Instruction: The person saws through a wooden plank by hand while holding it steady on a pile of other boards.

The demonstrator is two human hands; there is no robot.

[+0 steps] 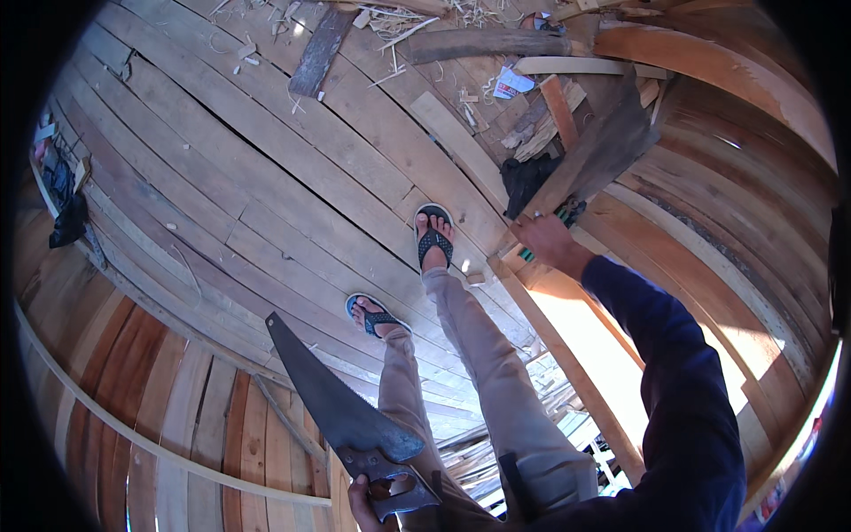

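Note:
Low in the head view, my left hand (362, 504) is closed round the dark handle of a handsaw (341, 399). The saw's grey blade slants up and to the left, crossing in front of my left leg. Further up, on the right, my right hand (551, 243) is reached out with its fingers curled. A slim green-and-black thing (526, 254) shows on both sides of this fist, and its kind is unclear. Close beyond the fingers a dark wide board (603, 146) stands tilted, with a black cloth or bag (529, 184) beside it.
My sandalled feet (434, 235) stand on a plank floor (266, 177). Offcuts, shavings and a dark short board (322, 51) lie at the far side. Curved plank walls rise left and right. Below my right arm, a wooden beam (567, 355) edges a bright opening.

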